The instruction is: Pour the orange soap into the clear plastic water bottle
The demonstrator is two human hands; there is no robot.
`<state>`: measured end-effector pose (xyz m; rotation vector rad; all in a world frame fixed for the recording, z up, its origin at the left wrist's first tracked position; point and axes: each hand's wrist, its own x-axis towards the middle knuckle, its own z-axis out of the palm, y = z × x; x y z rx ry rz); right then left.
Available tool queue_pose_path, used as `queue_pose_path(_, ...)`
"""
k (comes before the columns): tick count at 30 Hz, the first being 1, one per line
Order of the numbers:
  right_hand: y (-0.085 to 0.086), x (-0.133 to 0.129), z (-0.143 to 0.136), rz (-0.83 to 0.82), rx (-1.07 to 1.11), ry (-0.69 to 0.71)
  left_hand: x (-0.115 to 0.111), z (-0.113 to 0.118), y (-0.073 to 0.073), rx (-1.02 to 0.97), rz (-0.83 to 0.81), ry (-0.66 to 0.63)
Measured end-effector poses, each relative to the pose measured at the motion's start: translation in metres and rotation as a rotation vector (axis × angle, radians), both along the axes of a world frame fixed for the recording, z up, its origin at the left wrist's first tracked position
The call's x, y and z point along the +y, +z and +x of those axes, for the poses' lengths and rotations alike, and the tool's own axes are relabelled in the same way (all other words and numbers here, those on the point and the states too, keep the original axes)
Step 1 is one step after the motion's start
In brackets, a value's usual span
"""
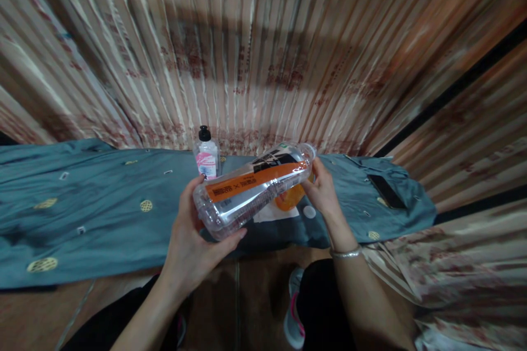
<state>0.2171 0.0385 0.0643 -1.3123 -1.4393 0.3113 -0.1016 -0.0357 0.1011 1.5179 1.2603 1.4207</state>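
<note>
A large clear plastic bottle with an orange and black label is held tilted across the middle of the view. My left hand wraps its wide base at the lower left. At the upper right, the fingers of my right hand grip its neck end. Behind the base stands a small clear bottle with a black cap and a pink and white label. Partly hidden beneath the large bottle are an orange object and a white sheet. A small whitish disc lies beside them.
A blue-green cloth with yellow patterns covers the long surface. A dark phone lies at its right. Pleated curtains hang behind it and on the right, where dark bars cross them. Below are a tiled floor and a shoe.
</note>
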Motion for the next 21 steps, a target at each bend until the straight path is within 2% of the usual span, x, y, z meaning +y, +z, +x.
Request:
queue_pose_path(14, 0.010, -0.007, -0.007, -0.061, 0.042, 0.020, -0.002, 0.000, -0.002, -0.002, 0.037, 0.039)
queue_pose_path(21, -0.001, -0.007, 0.005, -0.104, 0.109, 0.069, -0.002, 0.002, -0.001, 0.000, 0.043, 0.054)
